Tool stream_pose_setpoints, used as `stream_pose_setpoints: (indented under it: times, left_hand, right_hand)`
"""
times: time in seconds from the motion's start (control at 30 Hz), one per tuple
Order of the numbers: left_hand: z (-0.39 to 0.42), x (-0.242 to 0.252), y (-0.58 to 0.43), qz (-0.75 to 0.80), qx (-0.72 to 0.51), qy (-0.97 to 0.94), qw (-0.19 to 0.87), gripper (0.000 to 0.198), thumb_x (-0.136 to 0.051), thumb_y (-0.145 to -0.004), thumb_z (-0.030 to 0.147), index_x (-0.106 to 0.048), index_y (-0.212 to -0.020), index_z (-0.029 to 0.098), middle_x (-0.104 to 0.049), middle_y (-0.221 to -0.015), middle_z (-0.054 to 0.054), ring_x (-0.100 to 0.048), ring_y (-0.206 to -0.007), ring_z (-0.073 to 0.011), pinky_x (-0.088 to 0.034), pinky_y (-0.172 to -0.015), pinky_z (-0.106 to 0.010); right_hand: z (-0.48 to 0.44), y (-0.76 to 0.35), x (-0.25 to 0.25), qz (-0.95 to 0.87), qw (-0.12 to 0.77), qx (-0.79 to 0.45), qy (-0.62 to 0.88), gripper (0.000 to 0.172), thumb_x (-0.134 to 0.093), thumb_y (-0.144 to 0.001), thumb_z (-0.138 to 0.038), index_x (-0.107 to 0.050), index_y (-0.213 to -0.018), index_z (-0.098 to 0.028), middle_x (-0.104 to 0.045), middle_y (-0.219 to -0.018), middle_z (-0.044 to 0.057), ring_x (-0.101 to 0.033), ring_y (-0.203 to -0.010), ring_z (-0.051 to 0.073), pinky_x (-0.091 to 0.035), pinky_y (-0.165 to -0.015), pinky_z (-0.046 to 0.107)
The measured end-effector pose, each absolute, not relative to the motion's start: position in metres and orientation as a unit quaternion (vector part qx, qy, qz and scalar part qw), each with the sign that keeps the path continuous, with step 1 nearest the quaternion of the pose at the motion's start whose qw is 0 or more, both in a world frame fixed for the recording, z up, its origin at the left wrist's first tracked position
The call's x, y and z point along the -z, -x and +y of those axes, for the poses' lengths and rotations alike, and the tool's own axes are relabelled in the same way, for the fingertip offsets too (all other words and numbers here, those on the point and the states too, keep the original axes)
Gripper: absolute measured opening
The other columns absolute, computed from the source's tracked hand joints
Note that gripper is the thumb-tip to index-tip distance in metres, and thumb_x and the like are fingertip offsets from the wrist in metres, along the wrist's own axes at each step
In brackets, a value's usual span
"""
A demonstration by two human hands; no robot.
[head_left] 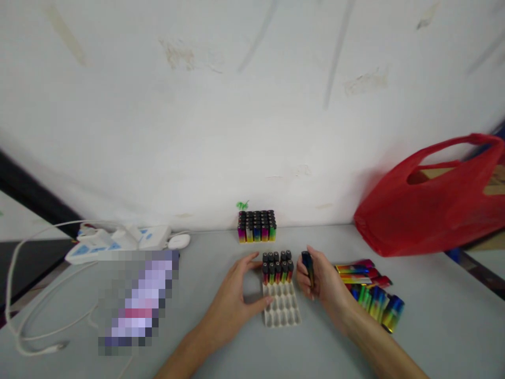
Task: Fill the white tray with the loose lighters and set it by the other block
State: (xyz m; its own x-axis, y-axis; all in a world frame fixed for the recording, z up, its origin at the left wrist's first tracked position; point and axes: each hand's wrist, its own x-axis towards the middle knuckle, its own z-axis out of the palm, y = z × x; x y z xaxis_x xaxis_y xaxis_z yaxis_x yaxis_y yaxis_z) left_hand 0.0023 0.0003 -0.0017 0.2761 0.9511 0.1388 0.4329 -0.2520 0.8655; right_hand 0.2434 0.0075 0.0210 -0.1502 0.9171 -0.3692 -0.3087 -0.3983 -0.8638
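Note:
My right hand (pixel 315 273) is closed around a dark blue lighter (pixel 306 266) with a black top, held upright just right of a pale moulded tray (pixel 282 305). Two rows of upright lighters (pixel 277 271), black-topped with multicoloured bodies, fill the tray's far end. The nearer slots of the tray are bare. At the tray's left side is my left hand (pixel 240 289), fingers spread, its thumb touching the tray edge and its fingertips near the standing lighters. Loose shiny lighters (pixel 374 302) lie beside my right forearm, which partly hides them.
Against the wall stands a block of upright lighters (pixel 256 229). A red plastic bag (pixel 430 205) sits at the right. On the left are a white power strip (pixel 150 237), white cables (pixel 39 350) and a blurred-out purple object (pixel 148 300).

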Motion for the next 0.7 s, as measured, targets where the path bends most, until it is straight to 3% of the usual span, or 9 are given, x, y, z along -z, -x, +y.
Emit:
stream_pose_setpoints:
  times: [0.13,0.27,0.43,0.7]
  left_hand:
    - [-0.0002,0.0009,-0.0016,0.493,-0.344,-0.705,0.376,0.088,-0.092,-0.082,0.022,-0.049,-0.159,0.027,-0.070,-0.151,-0.014,-0.061,-0.145,-0.0366,-0.039,-0.129,-0.059]
    - [0.0006,0.0013,-0.0011,0.494,-0.341,-0.707,0.375,0.088,-0.092,-0.082,0.021,-0.049,-0.158,0.028,-0.069,-0.151,-0.014,-0.061,-0.145,-0.0367,-0.039,-0.129,-0.060]
    - [0.0006,0.0011,-0.0010,0.489,-0.343,-0.704,0.383,0.087,-0.092,-0.083,0.022,-0.049,-0.159,0.027,-0.069,-0.151,-0.014,-0.061,-0.146,-0.0367,-0.039,-0.129,-0.060]
    - [0.0000,0.0000,-0.0014,0.491,-0.351,-0.701,0.381,0.087,-0.093,-0.082,0.023,-0.051,-0.158,0.027,-0.071,-0.149,-0.014,-0.063,-0.144,-0.0370,-0.040,-0.128,-0.058]
  right_hand:
    - [0.0064,-0.2440,-0.0217,-0.311,0.427,-0.709,0.468,0.067,-0.069,-0.073,-0.085,-0.038,-0.066,-0.026,-0.021,-0.057,-0.012,-0.015,-0.048,0.007,-0.013,-0.044,0.024]
    - [0.0058,-0.2459,-0.0205,-0.307,0.406,-0.716,0.478,0.061,-0.063,-0.080,-0.078,-0.033,-0.065,-0.026,-0.017,-0.059,-0.012,-0.006,-0.051,0.008,-0.004,-0.045,0.025]
    - [0.0034,-0.2446,-0.0210,-0.316,0.414,-0.695,0.496,0.050,-0.052,-0.089,-0.064,-0.031,-0.062,-0.027,-0.015,-0.057,-0.011,-0.004,-0.051,0.009,-0.004,-0.046,0.027]
    - [-0.0013,-0.2382,-0.0267,-0.332,0.427,-0.665,0.516,0.046,-0.054,-0.084,-0.061,-0.033,-0.061,-0.028,-0.016,-0.055,-0.010,-0.008,-0.049,0.009,-0.006,-0.046,0.027]
